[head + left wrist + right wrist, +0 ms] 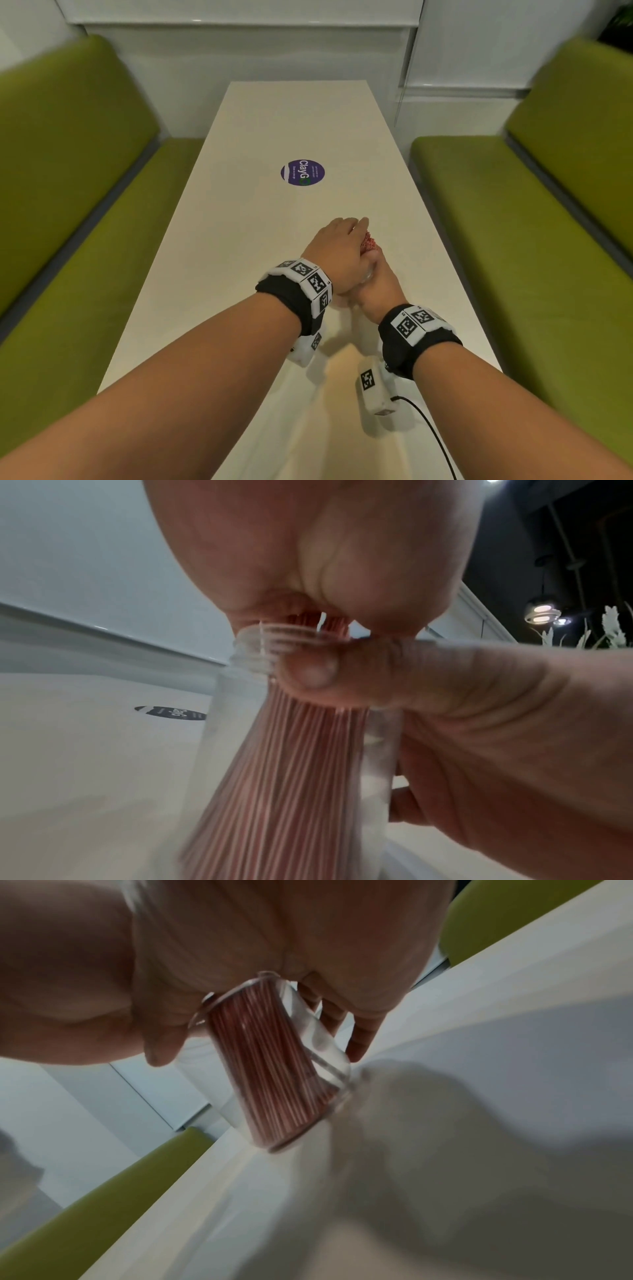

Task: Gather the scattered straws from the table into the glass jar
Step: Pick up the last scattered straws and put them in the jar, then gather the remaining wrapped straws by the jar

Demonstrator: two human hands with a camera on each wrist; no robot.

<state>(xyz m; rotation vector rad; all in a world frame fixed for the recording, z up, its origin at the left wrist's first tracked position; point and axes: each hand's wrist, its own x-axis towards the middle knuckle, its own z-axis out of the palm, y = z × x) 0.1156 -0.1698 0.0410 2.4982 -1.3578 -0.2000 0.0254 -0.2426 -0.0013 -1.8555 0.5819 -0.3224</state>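
Observation:
A clear glass jar point(222, 723) stands on the pale table point(274, 120), packed with red-and-white striped straws point(291, 764). My right hand point(380, 287) grips the jar from the right, its thumb point(308, 674) curled just under the threaded neck. My left hand point(337, 246) lies over the jar's mouth, and its palm point(342, 561) presses down on the straw tops point(370, 241). In the right wrist view the jar point(325, 1047) looks tilted and blurred, and the straws point(267, 1069) reach its base. In the head view my hands hide most of the jar.
A round purple sticker point(302, 172) sits on the table beyond my hands. Green benches run along the left point(85, 205) and right point(531, 222) sides. A black cable point(428, 435) trails from my right wrist unit near the table's front edge.

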